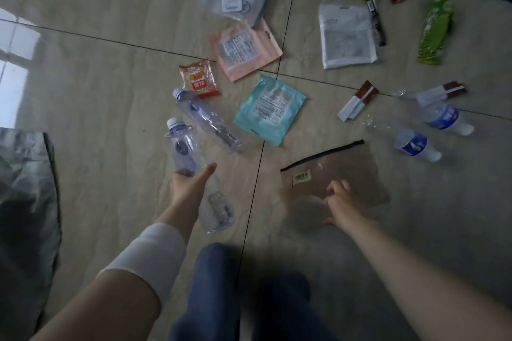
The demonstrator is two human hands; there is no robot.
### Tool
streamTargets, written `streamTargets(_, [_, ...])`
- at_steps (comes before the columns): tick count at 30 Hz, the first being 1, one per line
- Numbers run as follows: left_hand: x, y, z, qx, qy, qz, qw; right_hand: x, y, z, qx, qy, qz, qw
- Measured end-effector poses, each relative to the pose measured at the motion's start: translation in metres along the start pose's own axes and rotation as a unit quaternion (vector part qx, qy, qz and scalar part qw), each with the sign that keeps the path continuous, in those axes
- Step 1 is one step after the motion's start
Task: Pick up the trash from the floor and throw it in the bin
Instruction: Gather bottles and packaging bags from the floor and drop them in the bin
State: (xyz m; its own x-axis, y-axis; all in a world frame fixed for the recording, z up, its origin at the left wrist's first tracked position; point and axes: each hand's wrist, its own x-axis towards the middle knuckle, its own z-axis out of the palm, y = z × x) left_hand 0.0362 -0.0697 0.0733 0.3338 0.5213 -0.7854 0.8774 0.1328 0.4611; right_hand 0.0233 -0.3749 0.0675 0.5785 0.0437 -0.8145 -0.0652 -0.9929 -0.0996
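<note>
Your left hand [191,188] has its fingers wrapped around a clear water bottle [184,148], lifted off the floor [97,97]. Your right hand [342,206] rests spread on the brown zip pouch [332,174], not yet gripping it. By my reckoning you've barely begun: bottles, sachets and wrappers lie all around. The bag at left [25,202] may be the bin.
</note>
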Motion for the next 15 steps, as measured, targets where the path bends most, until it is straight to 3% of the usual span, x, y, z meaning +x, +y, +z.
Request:
streamTargets(4, [0.029,0.028,0.036,-0.008,-0.05,0.047,0.998,0.056,0.021,-0.009,-0.07,0.024,-0.026,0.997])
streamTargets(10, [0.098,0.036,0.081,-0.002,-0.04,0.079,0.996,0.154,0.033,0.024,-0.089,0.189,-0.042,0.977])
streamTargets(15, [0.099,0.045,0.072,-0.02,-0.031,0.022,0.999,0.144,0.038,0.007,-0.142,0.1,-0.057,0.983])
